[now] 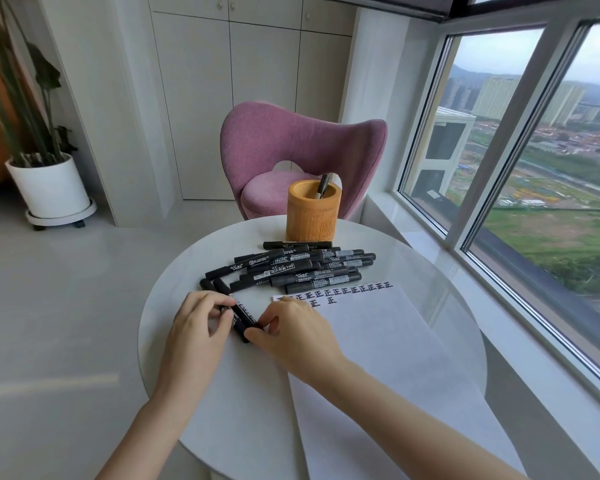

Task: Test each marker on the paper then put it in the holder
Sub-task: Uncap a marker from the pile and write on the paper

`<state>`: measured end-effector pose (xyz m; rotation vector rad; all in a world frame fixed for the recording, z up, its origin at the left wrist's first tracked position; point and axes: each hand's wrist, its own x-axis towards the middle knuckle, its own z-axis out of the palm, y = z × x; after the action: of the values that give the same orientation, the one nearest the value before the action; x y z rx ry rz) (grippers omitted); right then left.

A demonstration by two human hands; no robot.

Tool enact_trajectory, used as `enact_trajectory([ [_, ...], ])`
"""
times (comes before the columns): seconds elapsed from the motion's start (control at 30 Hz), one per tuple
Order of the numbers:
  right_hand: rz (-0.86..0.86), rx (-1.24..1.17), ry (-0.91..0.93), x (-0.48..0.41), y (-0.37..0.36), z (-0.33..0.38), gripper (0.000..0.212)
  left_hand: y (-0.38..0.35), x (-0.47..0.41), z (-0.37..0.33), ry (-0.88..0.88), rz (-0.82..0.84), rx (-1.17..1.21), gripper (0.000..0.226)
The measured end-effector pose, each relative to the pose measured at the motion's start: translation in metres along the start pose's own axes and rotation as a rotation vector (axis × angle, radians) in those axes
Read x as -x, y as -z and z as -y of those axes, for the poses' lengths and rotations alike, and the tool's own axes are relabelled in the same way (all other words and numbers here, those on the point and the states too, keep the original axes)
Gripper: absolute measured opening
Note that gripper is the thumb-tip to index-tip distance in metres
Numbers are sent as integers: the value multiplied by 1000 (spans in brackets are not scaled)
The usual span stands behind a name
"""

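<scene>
A black marker [244,318] lies at the left edge of the white paper [388,358], and both hands are on it. My left hand [201,323] pinches its upper end. My right hand [291,332] grips its lower end. A second marker [209,285] lies right beside it, partly hidden by my left hand. A pile of several black markers [291,268] rests in the middle of the table. Behind it stands the wooden holder [310,213] with a marker [322,185] inside. The paper's top edge bears rows of black characters [354,291].
Everything sits on a round white table [174,282]. A pink chair [291,147] stands behind it. A potted plant [49,181] is on the floor at the left. A large window [534,150] and its sill run along the right.
</scene>
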<state>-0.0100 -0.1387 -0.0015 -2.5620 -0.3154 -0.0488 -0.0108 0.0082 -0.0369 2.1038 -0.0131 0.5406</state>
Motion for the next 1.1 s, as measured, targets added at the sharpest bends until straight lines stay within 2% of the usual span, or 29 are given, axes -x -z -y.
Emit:
enact_trajectory([
  [0.23,-2,-77,-59,10,8,-1,22,1,0,0,11,-3,-3,18],
  [0.4,-122,-301,-67,16,24,-6,15,0,0,0,41,8,9,19],
  [0.57,-204,-495,-97,24,37,-22,10,1,-1,0,0,-5,12,23],
  [0.7,-211,-594,-104,30,49,-37,11,0,0,-3,-107,-51,-88,44],
  [0.8,-198,-642,-73,33,57,-44,11,0,1,-14,-263,32,-192,60],
  [0.93,-219,-730,-37,33,65,-46,13,-1,-1,-33,-433,115,-238,37],
  [1.1,-319,-894,-48,29,70,-47,19,-6,4,-53,-354,174,-128,34],
])
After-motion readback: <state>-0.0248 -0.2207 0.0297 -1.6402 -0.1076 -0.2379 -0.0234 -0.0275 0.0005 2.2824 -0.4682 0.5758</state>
